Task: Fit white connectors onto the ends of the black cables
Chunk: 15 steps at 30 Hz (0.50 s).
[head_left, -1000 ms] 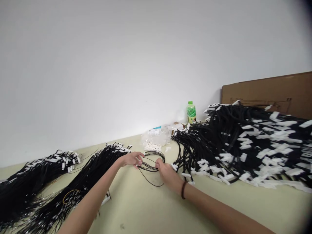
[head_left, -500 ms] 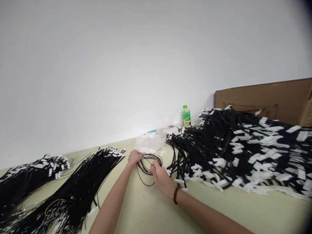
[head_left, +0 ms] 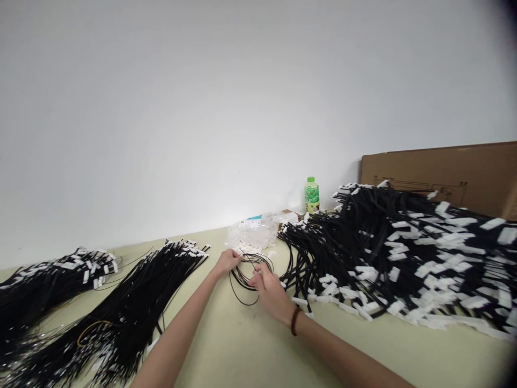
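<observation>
A thin black cable (head_left: pixel 239 278) lies in loose loops on the table between my hands, and one slack loop droops toward me. My left hand (head_left: pixel 229 261) is closed on the left side of the coil, with its fingertips pinched on the cable. On the right, my right hand (head_left: pixel 270 290) pinches a strand of the same cable between thumb and fingers. The cable's ends are too small to make out. Just beyond the coil is a clear plastic bag (head_left: pixel 254 233) of small white pieces, some of them loose in front of it.
A large pile of black cables with white tags (head_left: pixel 388 242) covers the right side. Two bundles of black cables lie at left, the nearer one (head_left: pixel 141 291) holding a yellow loop. A green-capped bottle (head_left: pixel 312 195) and a cardboard box (head_left: pixel 444 172) stand by the wall.
The view has shifted slightly. My right hand's fingertips have lifted a little, with a strand now standing up between the hands; both hands stay on the cable.
</observation>
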Motion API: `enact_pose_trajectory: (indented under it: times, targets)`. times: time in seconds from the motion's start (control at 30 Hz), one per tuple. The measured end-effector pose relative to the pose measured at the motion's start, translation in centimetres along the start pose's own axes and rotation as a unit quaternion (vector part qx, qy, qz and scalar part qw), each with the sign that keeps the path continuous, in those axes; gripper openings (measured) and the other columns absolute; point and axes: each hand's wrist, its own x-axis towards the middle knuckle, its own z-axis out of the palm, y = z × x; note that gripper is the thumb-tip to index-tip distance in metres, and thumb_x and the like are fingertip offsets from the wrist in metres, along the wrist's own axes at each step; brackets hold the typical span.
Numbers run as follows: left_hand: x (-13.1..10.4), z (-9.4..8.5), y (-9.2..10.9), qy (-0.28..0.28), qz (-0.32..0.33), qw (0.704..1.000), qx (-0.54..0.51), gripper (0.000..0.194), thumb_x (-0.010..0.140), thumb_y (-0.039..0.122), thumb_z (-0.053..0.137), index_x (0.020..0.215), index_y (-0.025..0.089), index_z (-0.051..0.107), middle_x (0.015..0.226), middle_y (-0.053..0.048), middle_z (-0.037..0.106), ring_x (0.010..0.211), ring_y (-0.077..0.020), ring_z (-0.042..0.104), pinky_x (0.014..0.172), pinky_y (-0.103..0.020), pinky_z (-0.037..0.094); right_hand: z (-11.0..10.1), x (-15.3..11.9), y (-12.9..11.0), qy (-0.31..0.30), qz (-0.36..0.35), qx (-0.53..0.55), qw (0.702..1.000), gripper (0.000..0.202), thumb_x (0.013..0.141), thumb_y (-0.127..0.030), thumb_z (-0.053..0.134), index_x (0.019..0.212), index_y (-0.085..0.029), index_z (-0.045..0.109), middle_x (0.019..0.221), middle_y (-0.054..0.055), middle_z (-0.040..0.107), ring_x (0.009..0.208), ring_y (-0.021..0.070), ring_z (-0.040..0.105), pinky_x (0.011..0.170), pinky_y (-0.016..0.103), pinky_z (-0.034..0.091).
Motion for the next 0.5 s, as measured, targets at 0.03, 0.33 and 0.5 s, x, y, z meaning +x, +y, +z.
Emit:
enact_pose_trajectory:
  times: [0.03, 0.33, 0.5]
  targets:
    - [-0.3, -0.1, 0.0, 0.004, 0.000, 1.000, -0.023, 0.021, 0.064, 0.034, 0.059, 0.061, 0.014, 0.057, 0.058, 0.000, 0.055, 0.065, -0.0166, 0.053, 0.057, -0.024, 0.037, 0.0, 0.1, 0.2, 0.003, 0.002, 0.006, 1.000, 0.017, 0.090, -0.027, 0.027, 0.089, -0.017, 0.042, 0.075, 0.006, 0.063, 0.073, 0.0180, 0.061, 0.066, 0.029, 0.046]
    - [-5.4, -2.0, -1.4, 0.000, -0.032, 0.968, -0.248, 0.034, 0.065, 0.038, 0.061, 0.086, 0.012, 0.055, 0.071, -0.001, 0.056, 0.049, -0.0071, 0.044, 0.047, -0.020, 0.032, 0.1, -0.2, -0.2, -0.026, -0.001, 0.099, 0.995, 0.022, 0.088, -0.036, 0.032, 0.085, -0.018, 0.043, 0.070, 0.005, 0.061, 0.068, 0.0178, 0.062, 0.061, 0.030, 0.051]
    - [-7.9, -2.0, -2.5, -0.015, -0.039, 0.942, -0.332, 0.037, 0.065, 0.038, 0.063, 0.088, 0.010, 0.058, 0.063, 0.001, 0.050, 0.041, -0.0036, 0.035, 0.038, -0.019, 0.017, -1.4, -0.2, -2.2, 0.059, -0.053, 0.128, 0.989, 0.030, 0.082, -0.044, 0.045, 0.083, -0.015, 0.053, 0.082, 0.009, 0.061, 0.073, 0.0179, 0.061, 0.055, 0.026, 0.052]
